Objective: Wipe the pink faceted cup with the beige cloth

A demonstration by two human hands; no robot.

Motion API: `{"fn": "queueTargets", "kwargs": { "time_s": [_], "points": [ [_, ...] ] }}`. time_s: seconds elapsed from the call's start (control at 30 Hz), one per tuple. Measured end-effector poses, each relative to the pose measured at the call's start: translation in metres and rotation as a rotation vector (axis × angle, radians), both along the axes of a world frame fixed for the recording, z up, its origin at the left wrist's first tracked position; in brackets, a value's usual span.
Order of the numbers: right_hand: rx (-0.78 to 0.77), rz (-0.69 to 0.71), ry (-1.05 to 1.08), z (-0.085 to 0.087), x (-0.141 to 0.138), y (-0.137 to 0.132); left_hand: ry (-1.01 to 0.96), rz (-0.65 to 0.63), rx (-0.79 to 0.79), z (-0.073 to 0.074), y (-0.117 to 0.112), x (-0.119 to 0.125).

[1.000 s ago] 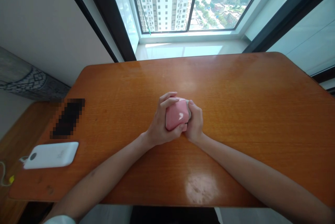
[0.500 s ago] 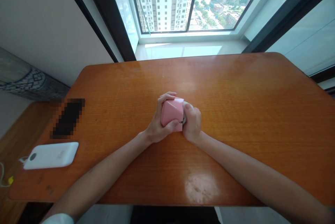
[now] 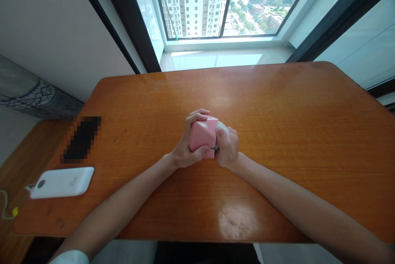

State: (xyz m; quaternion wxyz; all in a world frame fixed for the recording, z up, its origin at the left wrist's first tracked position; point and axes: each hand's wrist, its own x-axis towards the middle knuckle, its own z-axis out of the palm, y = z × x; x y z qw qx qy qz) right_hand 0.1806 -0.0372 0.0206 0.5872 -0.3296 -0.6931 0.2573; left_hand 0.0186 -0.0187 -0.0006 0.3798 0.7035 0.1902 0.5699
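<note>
Our left hand (image 3: 187, 145) grasps the pink faceted case (image 3: 202, 136), our right hand (image 3: 227, 148) its pale end piece (image 3: 222, 128), so each braces the other.

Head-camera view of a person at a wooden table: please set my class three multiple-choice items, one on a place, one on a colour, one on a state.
1. Where does the white device lie on the wooden table?
A) By the window edge
B) Toward the left end, near the front edge
C) At the right end

2. What colour is the faceted object?
A) Blue
B) Green
C) Pink

3. How do the left hand and right hand stand to it?
A) Both grip it
B) Only the left hand touches it
C) Neither touches it

1 B: it lies left of the arms, close to the front edge.
2 C: its visible faces are pink.
3 A: the fingers of both hands close around it.
</note>
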Motion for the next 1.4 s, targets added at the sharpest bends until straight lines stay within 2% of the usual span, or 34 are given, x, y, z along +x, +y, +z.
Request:
{"fn": "queueTargets", "kwargs": {
  "time_s": [0.23, 0.3, 0.4, 0.5, 0.67, 0.77, 0.87, 1.03, 1.1, 1.17, 1.33, 1.4],
  "points": [
    [0.307, 0.118, -0.104, -0.008, 0.009, 0.019, -0.061, -0.13, -0.173, 0.004, -0.006, -0.001],
    [0.3, 0.167, -0.159, -0.007, 0.012, 0.022, -0.06, -0.17, -0.218, 0.005, -0.007, -0.001],
    [0.109, 0.163, -0.16, -0.003, 0.012, 0.018, -0.04, -0.136, -0.21, 0.005, -0.008, 0.0],
    [-0.082, 0.081, -0.078, 0.005, 0.004, 0.007, 0.008, 0.003, -0.153, 0.005, -0.007, 0.0],
    [-0.714, -0.11, 0.402, 0.015, -0.014, 0.007, 0.143, 0.202, 0.108, 0.004, -0.003, 0.001],
    [-0.856, -0.083, 0.591, 0.015, -0.018, 0.012, 0.195, 0.23, 0.16, 0.006, -0.002, 0.001],
    [-0.77, -0.101, 0.474, 0.014, -0.014, 0.007, 0.176, 0.187, 0.161, 0.006, -0.001, 0.001],
    [-0.309, -0.02, 0.065, 0.008, 0.0, -0.006, 0.017, 0.006, 0.047, 0.001, 0.0, 0.001],
    [-0.233, 0.0, 0.02, 0.006, 0.002, -0.007, 0.0, -0.015, 0.026, -0.001, 0.0, 0.002],
    [-0.292, -0.016, 0.049, 0.008, 0.0, -0.005, 0.014, 0.026, 0.054, -0.001, 0.0, 0.003],
    [-0.688, -0.095, 0.355, 0.02, -0.01, 0.003, 0.112, 0.204, 0.206, 0.002, -0.002, 0.003],
    [-0.723, -0.107, 0.392, 0.021, -0.011, 0.002, 0.131, 0.214, 0.212, 0.003, -0.002, 0.002]
  ]
}}
